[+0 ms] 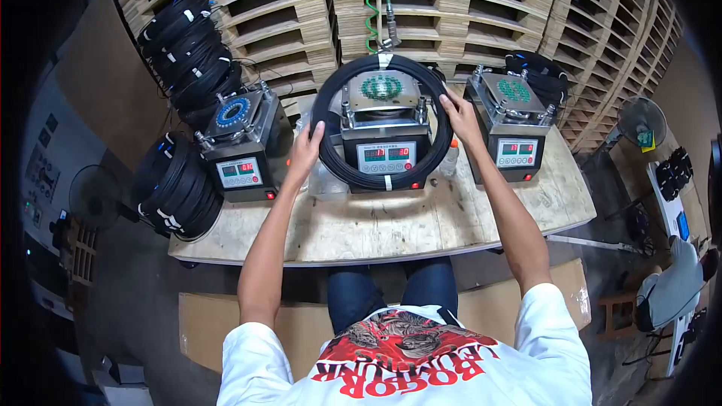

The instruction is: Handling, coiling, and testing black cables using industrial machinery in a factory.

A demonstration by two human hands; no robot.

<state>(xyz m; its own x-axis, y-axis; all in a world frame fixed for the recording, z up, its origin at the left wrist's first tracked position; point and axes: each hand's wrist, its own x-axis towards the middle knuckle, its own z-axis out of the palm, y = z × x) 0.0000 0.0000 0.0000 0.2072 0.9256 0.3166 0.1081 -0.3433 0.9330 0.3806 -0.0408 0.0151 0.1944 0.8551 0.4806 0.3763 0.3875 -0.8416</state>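
Note:
A coil of black cable (336,156), tied with white bands at top and bottom, is held up over the table between my hands. My left hand (304,152) grips its left side, and my right hand (460,116) grips its upper right side. Through the ring shows the middle machine (387,122), a metal-topped box with green pieces set in a circle and a lit red display. A similar machine with a blue ring (237,131) stands to the left, another with green pieces (515,116) to the right. The coil hides part of the middle machine.
Stacked black cable coils (197,53) rise at the back left, with more coils (180,188) at the table's left edge. An orange-capped bottle (450,158) stands right of the coil. Wooden pallets (444,0) line the back; a green air hose (374,0) hangs there. A person (677,282) sits far right.

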